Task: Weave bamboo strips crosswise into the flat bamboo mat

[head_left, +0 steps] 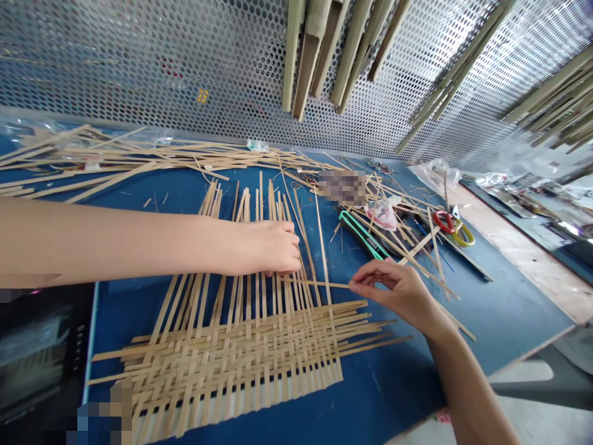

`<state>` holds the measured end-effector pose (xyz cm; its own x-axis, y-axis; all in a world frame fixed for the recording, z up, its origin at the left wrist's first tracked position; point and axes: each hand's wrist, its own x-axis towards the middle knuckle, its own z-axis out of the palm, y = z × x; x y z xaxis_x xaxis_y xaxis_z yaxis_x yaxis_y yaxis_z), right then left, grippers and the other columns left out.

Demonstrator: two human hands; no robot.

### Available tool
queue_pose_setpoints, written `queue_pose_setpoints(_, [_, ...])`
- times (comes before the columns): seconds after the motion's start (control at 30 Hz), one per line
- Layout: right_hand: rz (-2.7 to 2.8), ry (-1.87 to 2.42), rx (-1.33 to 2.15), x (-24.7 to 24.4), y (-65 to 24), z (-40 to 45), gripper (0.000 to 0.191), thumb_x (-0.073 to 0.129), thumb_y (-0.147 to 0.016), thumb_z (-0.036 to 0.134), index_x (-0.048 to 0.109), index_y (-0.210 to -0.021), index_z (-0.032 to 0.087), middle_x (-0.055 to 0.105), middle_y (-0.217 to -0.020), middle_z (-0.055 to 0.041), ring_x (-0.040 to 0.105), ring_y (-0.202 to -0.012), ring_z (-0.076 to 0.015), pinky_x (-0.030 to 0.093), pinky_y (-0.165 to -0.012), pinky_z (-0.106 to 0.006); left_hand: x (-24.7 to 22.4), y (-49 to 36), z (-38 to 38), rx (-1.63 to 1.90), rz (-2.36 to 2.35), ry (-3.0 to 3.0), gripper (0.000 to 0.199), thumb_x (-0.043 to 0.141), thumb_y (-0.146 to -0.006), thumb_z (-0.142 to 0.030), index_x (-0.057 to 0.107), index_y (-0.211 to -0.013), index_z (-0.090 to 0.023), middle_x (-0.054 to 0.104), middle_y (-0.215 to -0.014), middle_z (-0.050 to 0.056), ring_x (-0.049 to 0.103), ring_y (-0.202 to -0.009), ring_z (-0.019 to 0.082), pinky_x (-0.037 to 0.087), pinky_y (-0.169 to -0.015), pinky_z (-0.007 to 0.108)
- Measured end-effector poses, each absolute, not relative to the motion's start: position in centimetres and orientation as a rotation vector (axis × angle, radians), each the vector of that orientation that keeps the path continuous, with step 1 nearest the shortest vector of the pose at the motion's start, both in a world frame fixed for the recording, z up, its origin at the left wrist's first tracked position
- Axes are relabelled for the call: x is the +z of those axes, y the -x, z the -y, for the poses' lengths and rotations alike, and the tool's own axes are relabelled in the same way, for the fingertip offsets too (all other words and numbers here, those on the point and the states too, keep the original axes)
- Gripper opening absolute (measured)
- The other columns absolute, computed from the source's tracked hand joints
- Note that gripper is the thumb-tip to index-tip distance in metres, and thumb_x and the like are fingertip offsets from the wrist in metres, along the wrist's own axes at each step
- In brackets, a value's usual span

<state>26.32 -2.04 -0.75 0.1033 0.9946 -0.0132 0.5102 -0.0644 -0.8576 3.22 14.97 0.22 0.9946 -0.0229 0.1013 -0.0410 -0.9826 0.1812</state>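
A partly woven mat of pale bamboo strips (pixel 222 358) lies on the blue table, its long upright strips fanning away from me. My left hand (pixel 273 248) is closed over several of those upright strips, knuckles up; its fingertips are partly hidden. Between thumb and fingers, my right hand (pixel 393 287) pinches the right end of a thin crosswise bamboo strip (pixel 327 283). That strip runs left beneath the left hand, above the woven part and apart from it. Loose ends of the crosswise strips stick out past both sides of the weave.
Behind my right hand lie a green and black utility knife (pixel 364 235), scissors with red and yellow handles (pixel 454 225) and scattered strips. More bamboo strips (pixel 185 154) are heaped along the back. Bamboo poles (pixel 333 49) hang before a perforated metal panel (pixel 139 68). A black object (pixel 41 358) stands at left.
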Motion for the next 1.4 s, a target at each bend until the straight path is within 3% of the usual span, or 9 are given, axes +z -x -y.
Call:
queue_pose_setpoints(0.23, [1.544, 1.665, 0.945, -1.2, -25.7, 1.1, 0.013, 0.076, -0.073, 0.031, 0.07, -0.075, 0.019, 0.07, -0.07, -0.0026, 0.063, -0.065, -0.0162, 0.051, -0.062, -0.029, -0.9, -2.9, -16.0, 0.041, 0.323, -2.902, 0.027, 0.045, -0.087, 0.003, 0.054, -0.078, -0.02, 0.064, -0.081, -0.003, 0.048, -0.08, 0.014, 0.023, -0.085, 0.032])
queue_pose_setpoints(0.5, [1.519, 1.666, 0.93, -1.4, -25.4, 0.8, 0.014, 0.076, -0.072, 0.033, 0.069, -0.074, 0.021, 0.069, -0.068, -0.0016, 0.062, -0.064, -0.0167, 0.05, -0.062, -0.03, -0.1, -2.4, -16.4, -0.045, 0.327, -2.795, 0.03, 0.05, -0.075, 0.008, 0.06, -0.081, -0.02, 0.066, -0.081, -0.005, 0.051, -0.082, 0.013, 0.023, -0.086, 0.031])
queue_pose_setpoints(0.8, [1.586, 1.719, 0.734, -1.3, -25.2, 0.7, 0.011, 0.076, -0.07, 0.03, 0.069, -0.066, 0.022, 0.066, -0.064, -0.0004, 0.055, -0.061, -0.0159, 0.046, -0.061, -0.031, -0.7, -2.3, -16.3, -0.038, 0.16, -2.77, 0.033, 0.047, -0.071, 0.007, 0.061, -0.084, -0.019, 0.065, -0.085, 0.0, 0.048, -0.084, 0.016, 0.028, -0.08, 0.029])
queue_pose_setpoints(1.1, [1.462, 1.639, 1.063, -1.4, -24.6, -0.6, 0.032, 0.077, -0.065, 0.028, 0.047, -0.06, 0.022, 0.07, -0.07, -0.0015, 0.062, -0.066, -0.0165, 0.049, -0.066, -0.032, 0.5, -2.3, -16.0, -0.11, 0.172, -2.758, 0.042, 0.041, -0.064, 0.015, 0.06, -0.085, -0.017, 0.062, -0.084, -0.001, 0.049, -0.079, 0.013, 0.027, -0.085, 0.029])
queue_pose_setpoints(1.4, [1.427, 1.581, 1.182, -1.1, -24.1, -2.0, 0.041, 0.075, -0.062, 0.019, 0.034, -0.063, 0.024, 0.067, -0.068, 0.0023, 0.051, -0.06, -0.0119, 0.041, -0.06, -0.028, 1.6, -1.9, -16.7, -0.244, 0.122, -2.683, 0.044, 0.047, -0.07, 0.017, 0.064, -0.089, -0.018, 0.066, -0.093, -0.002, 0.054, -0.089, 0.012, 0.034, -0.081, 0.024])
